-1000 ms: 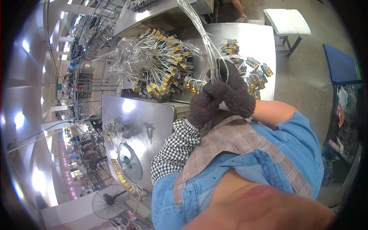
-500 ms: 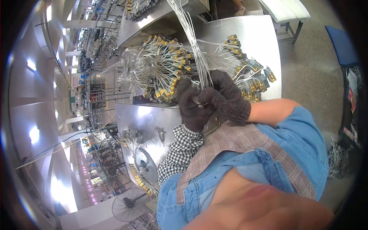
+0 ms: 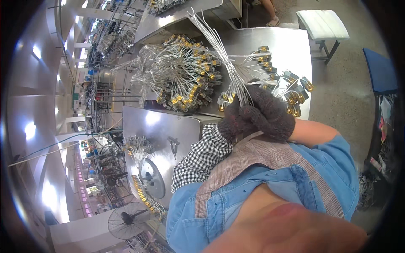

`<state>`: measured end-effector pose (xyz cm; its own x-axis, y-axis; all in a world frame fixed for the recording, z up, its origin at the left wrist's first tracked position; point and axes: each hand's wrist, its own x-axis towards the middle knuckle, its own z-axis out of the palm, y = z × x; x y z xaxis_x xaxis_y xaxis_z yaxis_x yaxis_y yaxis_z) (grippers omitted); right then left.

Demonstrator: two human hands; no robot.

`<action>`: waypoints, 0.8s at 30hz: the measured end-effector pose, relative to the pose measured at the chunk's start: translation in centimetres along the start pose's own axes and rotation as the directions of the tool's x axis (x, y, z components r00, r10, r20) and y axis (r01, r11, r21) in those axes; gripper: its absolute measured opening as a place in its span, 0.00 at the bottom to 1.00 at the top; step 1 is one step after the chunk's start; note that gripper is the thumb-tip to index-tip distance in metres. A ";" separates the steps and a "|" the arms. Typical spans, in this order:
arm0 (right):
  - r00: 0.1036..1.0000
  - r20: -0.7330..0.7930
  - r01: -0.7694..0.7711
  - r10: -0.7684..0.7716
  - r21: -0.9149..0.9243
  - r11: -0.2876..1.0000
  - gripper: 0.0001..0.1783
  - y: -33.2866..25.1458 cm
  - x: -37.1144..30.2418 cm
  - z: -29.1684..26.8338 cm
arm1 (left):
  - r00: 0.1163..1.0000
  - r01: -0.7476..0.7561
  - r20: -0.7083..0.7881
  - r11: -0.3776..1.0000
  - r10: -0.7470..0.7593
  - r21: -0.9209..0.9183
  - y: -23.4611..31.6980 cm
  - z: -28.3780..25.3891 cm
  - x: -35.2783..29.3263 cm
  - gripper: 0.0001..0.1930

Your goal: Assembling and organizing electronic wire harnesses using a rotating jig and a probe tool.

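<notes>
My left hand [image 3: 230,121], in a dark knit glove below a black-and-white checked sleeve, is closed round the lower part of a bundle of white wires [image 3: 225,59]. Pressed against it, my gloved right hand [image 3: 272,116] is also closed on the bundle; its fingertips are partly hidden. The loose wire ends fan out away from me. A pale flat strip [image 3: 251,137] shows just below the gloves. Yellow-and-grey connectors [image 3: 298,93] on white leads lie beyond my right hand, and a few connectors [image 3: 226,101] sit beside the left.
A large heap of wired connectors [image 3: 185,71] covers the bench to the left. On the nearer metal table [image 3: 160,120] lie a small dark tool [image 3: 174,145], a grey reel [image 3: 152,179] and a row of yellow connectors [image 3: 143,194]. A white-topped stool [image 3: 322,25] stands far right.
Both hands have drawn closer to my body and moved right with the wire bundle. My left fingers, earlier more stretched, are now curled against the right hand. The pale strip now shows.
</notes>
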<state>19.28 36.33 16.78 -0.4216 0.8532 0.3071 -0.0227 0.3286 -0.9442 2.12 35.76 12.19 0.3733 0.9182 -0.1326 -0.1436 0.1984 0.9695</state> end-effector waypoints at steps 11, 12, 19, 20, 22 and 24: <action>0.959 0.201 0.285 -0.201 -0.679 0.677 0.16 1.8 1.0 -4.8 | 0.984 0.149 0.135 0.944 -0.114 -0.295 -3.2 2.6 1.0 0.26; 0.945 0.169 0.312 -0.280 -0.724 0.616 0.19 2.2 1.5 -5.4 | 0.996 0.019 0.077 0.975 -0.037 0.220 -3.4 2.7 0.9 0.29; 0.983 0.132 0.011 0.131 -0.746 0.666 0.16 10.7 9.2 -6.2 | 0.955 0.241 0.090 0.919 -0.281 0.311 -6.1 1.9 -0.7 0.38; 0.957 0.259 0.175 0.129 -0.873 0.456 0.16 12.3 9.8 -5.3 | 0.969 0.132 0.144 0.914 -0.200 0.384 -6.8 1.6 -0.8 0.39; 0.969 0.213 -0.023 0.125 -0.426 0.904 0.15 14.5 9.6 -4.4 | 0.971 0.129 0.137 0.912 -0.196 0.390 -8.3 0.9 -1.1 0.41; 0.950 0.156 -0.247 0.269 -0.149 0.957 0.14 15.6 9.2 -3.2 | 0.941 0.233 0.241 0.971 -0.238 0.048 -9.7 0.0 -1.7 0.36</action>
<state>17.96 50.64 5.29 -0.5484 0.8360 0.0188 0.2178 0.1645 -0.9620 2.87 32.29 2.96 0.6060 0.7343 -0.3058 -0.0088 0.3906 0.9205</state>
